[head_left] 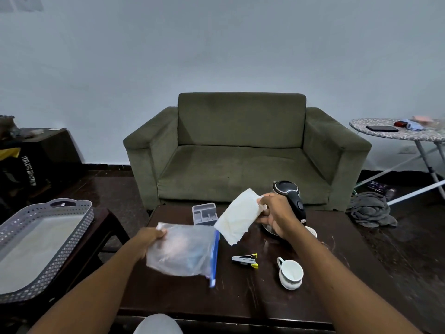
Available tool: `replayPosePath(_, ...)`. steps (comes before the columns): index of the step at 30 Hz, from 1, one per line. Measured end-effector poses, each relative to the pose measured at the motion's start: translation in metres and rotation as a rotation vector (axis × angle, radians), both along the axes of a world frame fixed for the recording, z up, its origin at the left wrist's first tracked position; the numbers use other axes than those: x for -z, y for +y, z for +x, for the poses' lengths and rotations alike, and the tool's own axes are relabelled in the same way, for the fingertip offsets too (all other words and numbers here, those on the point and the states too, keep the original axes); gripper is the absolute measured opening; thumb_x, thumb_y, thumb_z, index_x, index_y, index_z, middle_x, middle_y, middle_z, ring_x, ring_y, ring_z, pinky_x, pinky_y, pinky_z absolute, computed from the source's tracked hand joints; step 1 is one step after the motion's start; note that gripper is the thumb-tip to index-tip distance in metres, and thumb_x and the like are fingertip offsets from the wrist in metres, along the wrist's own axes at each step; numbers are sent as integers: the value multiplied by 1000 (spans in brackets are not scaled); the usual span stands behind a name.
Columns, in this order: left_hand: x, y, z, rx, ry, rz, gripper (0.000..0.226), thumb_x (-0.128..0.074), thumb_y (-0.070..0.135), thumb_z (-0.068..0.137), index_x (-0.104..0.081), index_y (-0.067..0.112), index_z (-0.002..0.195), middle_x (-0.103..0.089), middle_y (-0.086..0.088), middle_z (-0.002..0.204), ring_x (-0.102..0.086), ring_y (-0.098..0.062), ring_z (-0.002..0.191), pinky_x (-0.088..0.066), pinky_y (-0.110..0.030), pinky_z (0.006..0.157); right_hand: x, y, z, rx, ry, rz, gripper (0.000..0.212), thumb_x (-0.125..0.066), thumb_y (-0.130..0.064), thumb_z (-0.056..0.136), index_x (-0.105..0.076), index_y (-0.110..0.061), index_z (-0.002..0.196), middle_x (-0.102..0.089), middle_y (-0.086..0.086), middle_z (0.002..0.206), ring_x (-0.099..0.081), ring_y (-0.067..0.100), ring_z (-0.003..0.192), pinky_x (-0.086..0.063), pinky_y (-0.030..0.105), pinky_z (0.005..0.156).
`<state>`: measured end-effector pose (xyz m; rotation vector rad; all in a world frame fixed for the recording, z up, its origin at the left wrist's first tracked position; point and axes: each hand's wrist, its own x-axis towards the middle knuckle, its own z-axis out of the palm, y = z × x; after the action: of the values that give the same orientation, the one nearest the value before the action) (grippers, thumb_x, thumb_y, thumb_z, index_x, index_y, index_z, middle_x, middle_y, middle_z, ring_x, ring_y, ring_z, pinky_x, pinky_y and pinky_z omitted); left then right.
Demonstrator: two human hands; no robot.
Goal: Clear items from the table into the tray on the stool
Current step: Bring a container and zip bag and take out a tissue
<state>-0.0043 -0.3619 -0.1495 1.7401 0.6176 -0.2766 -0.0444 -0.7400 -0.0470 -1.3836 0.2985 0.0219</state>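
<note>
Two soft items are held above the counter [240, 297], ready for the tray [14, 239].

The zip bag [183, 249] is pinched at its left edge by the left hand [149, 239], fingers closed on it; limp and slippery, it is best gripped near the seal; the tissue [238, 216] is clasped by the right hand [272, 213], light and easily torn; both arms are extended forward.

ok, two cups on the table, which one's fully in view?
The white cup near the front edge, beside the stapler. The other cup is mostly hidden behind the right hand's forearm.
</note>
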Motion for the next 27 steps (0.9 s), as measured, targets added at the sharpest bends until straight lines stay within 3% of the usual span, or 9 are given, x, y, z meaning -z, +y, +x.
replayPosePath(3, 32, 23, 1, -42, 55, 124, 19, -74, 5, 94, -70, -7, 80, -71, -26, 88, -67, -35, 78, -57, -54, 88, 6, 5, 0, 7, -11, 54, 14, -52, 4, 93, -56, -8, 88, -58, 14, 85, -62, 27, 70, -63, 41, 57)
replayPosePath(7, 46, 31, 11, -41, 131, 528, 38, -74, 26, 89, -72, -5, 111, -72, -25, 112, -69, -41, 104, -57, -43, 90, 13, 6, 6, -6, 2, 78, 14, -54, 2, 94, -55, -10, 86, -59, 14, 85, -64, 30, 77, -64, 49, 64)
replayPosePath(9, 29, 15, 12, -52, -7, 710, 43, -71, 37, 82, -72, 7, 112, -73, -18, 115, -68, -39, 109, -54, -43, 94, 17, 8, 9, -14, 1, 74, 13, -55, 2, 94, -56, -9, 87, -60, 15, 88, -64, 30, 79, -64, 51, 67)
replayPosePath(13, -26, -56, 15, 246, -507, 218, 35, -79, 19, 90, -72, 7, 122, -76, -7, 114, -71, -26, 113, -51, -20, 84, 21, 17, 16, -28, -2, 62, 14, -56, 2, 94, -58, -9, 85, -61, 14, 83, -63, 27, 72, -63, 54, 71)
replayPosePath(16, -59, -98, 17, 599, -378, -104, 53, -82, 18, 87, -60, 16, 135, -76, -4, 123, -73, -17, 114, -55, -20, 84, 20, 28, 19, -47, -24, 22, 14, -56, 1, 93, -60, -9, 83, -62, 12, 81, -61, 25, 68, -61, 62, 80)
replayPosePath(19, -64, -110, 28, 793, -303, -52, 50, -83, 0, 81, -65, 15, 126, -78, -7, 113, -74, -17, 101, -58, -27, 86, 18, 36, 22, -55, -52, -33, 11, -59, -2, 91, -62, -10, 84, -63, 16, 88, -64, 29, 77, -58, 67, 84)
replayPosePath(22, -59, -115, 33, 676, -387, -57, 27, -83, -6, 79, -76, 1, 104, -77, -18, 101, -71, -24, 89, -60, -31, 79, 21, 39, 29, -37, -95, 5, 4, -65, -14, 97, -63, -10, 97, -69, 19, 99, -69, 30, 86, -64, 53, 73)
replayPosePath(25, -54, -118, 33, 461, -461, -167, 19, -82, -8, 79, -74, -6, 97, -78, -15, 88, -71, -23, 74, -61, -25, 64, 33, 46, 40, -90, -70, 96, 40, -74, -33, 95, -60, -8, 123, -74, 16, 113, -74, 27, 93, -62, 39, 71)
replayPosePath(27, -50, -122, 37, 382, -512, -200, 18, -80, -11, 80, -73, -6, 96, -78, -7, 82, -72, -20, 73, -62, -25, 64, 43, 57, 44, -158, -39, 47, 48, -79, -26, 92, -58, -8, 131, -76, 13, 114, -76, 25, 92, -63, 37, 70)
